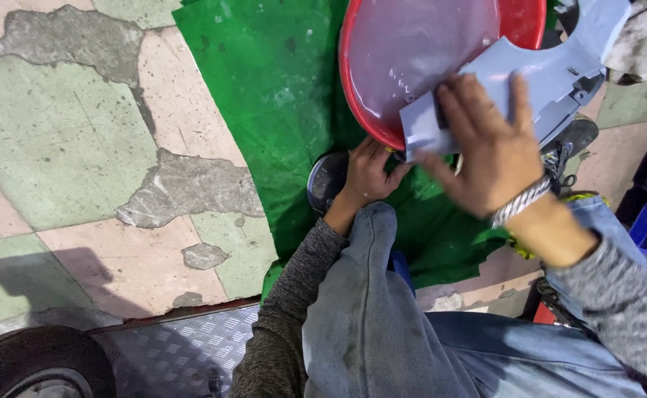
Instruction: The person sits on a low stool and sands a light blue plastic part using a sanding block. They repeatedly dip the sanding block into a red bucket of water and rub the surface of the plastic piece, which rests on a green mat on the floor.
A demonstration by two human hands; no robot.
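Right hand is pressed flat, fingers spread, on a pale blue-grey moulded panel, which is laid across the near rim of a red basin; the hand is motion-blurred, so whether a pad or cloth is trapped under the palm cannot be told. Left hand is curled shut on the panel's near lower corner, just beside the basin's rim. The basin is set on a green tarpaulin spread over a cracked tiled floor, toward the sheet's far right edge. A dark round object is seen at the left hand's side; it may be a lid or a shoe tip.

For the rubbing to be done well, the panel is best kept braced against the rim by the left hand, so that it is not skated sideways. Even pressure is wanted from the flat palm, and the thin projecting edges are best spared hard bending.
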